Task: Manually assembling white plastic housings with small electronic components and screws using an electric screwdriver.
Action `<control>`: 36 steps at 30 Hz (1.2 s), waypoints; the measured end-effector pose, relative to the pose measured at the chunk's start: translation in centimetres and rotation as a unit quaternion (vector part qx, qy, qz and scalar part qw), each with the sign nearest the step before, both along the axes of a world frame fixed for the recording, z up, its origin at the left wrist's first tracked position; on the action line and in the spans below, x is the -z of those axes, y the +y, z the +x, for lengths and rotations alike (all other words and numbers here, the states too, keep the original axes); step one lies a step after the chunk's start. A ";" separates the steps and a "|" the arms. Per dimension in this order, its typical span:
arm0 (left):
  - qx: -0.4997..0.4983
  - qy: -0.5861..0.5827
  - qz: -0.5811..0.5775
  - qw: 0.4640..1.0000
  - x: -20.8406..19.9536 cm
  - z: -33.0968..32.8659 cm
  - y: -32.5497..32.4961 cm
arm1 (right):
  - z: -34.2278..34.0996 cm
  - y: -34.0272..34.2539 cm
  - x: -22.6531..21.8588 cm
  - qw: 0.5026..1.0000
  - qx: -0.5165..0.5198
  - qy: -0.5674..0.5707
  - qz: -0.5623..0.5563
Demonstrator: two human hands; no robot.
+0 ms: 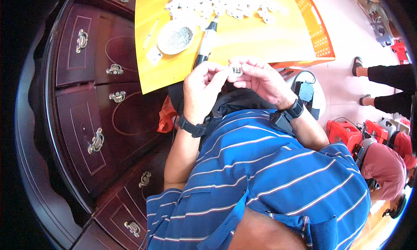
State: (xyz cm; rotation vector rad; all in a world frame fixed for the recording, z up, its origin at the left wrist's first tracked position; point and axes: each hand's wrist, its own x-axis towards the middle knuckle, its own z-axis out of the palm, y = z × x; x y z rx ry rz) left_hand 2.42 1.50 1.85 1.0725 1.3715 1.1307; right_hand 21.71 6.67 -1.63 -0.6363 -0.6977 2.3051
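Head view: both hands meet above the near edge of a yellow table (260,41), just in front of the person's striped blue shirt (269,172). The left hand (203,87) and right hand (260,78) pinch one small white part (236,70) between their fingertips, fingers closed on it from both sides; each wrist wears a black band. On the table beyond the hands lies a black-and-white pen-shaped tool (206,44), its tip pointing away, beside a white dish (176,36) with dark speckled contents. A heap of small white parts (221,4) spreads across the far end. A dark wooden cabinet (100,102) with metal handles stands to the left.
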 end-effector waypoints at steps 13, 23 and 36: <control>-0.029 -0.022 0.072 0.997 0.6 0.5 0.0 | -0.5 -0.2 0.4 1.000 -0.001 0.002 -0.019; -0.021 0.096 0.095 0.991 0.4 0.0 -0.2 | -0.7 -0.1 0.5 0.999 -0.014 0.037 -0.036; 0.040 0.082 0.146 0.985 0.6 -0.3 0.6 | -0.8 -0.2 0.5 0.998 -0.024 0.048 -0.021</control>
